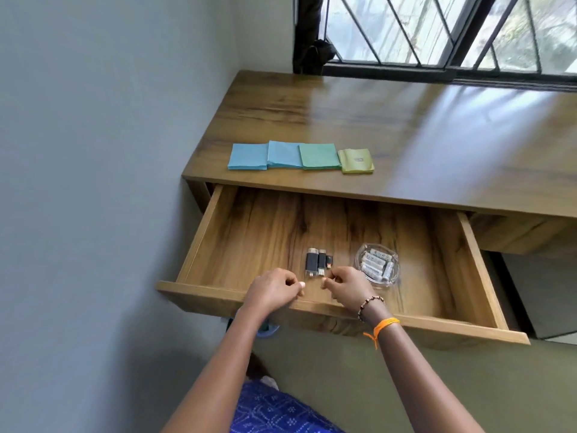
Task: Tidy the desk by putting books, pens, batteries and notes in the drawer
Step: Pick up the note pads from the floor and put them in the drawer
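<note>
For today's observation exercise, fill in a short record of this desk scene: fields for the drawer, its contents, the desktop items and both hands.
drawer: pulled open
in drawer: three USB sticks side by side; glass dish holding batteries
on desk: four sticky note pads in a row
left hand: fingers curled, above drawer front, nothing visibly held
right hand: fingers curled, near the sticks, nothing visibly held

Three small black sticks, perhaps USB drives, lie side by side below a barred window.
</note>
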